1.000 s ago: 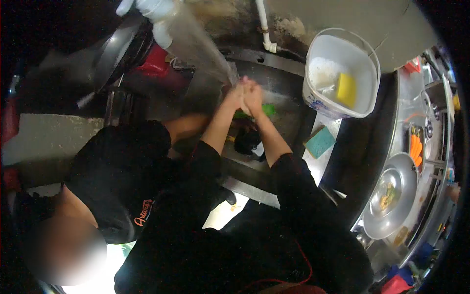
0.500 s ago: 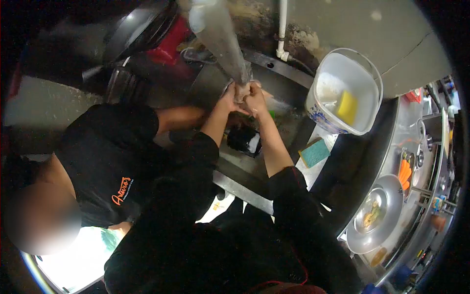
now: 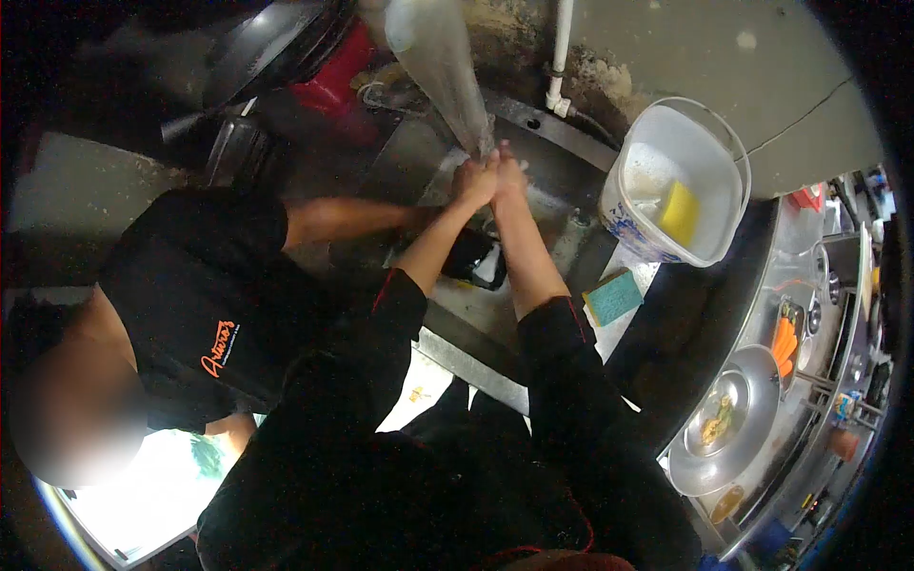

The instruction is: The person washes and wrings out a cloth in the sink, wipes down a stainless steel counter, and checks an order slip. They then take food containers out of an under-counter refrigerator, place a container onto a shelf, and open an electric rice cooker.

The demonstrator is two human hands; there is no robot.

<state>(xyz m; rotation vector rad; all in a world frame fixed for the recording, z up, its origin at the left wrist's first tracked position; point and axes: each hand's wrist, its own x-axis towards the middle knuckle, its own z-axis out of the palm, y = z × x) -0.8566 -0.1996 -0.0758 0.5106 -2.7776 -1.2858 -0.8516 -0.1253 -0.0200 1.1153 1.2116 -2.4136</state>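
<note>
Over the metal sink [image 3: 547, 247], my left hand [image 3: 474, 181] and my right hand [image 3: 507, 174] press against each other under a hanging translucent plastic sleeve [image 3: 443, 81], whose narrow lower end reaches my fingertips. The fingers are small and partly overlapped, so whether either hand is closed is unclear. A black container [image 3: 476, 260] sits in the sink below my wrists. At the left a co-worker in a black shirt reaches an arm [image 3: 352, 217] toward the sink, with the hand hidden behind my left forearm.
A white bucket [image 3: 636, 214] holding a yellow sponge [image 3: 679, 215] stands right of the sink, above a green sponge [image 3: 614, 297] on the ledge. Farther right are a metal pan [image 3: 752, 419] with food and some carrots [image 3: 784, 344]. A white pipe [image 3: 562, 48] runs down the wall.
The view has shifted, so the bucket and sink sit differently. My hands have moved from around the sleeve's lower end to against each other. The green item in the sink is no longer visible.
</note>
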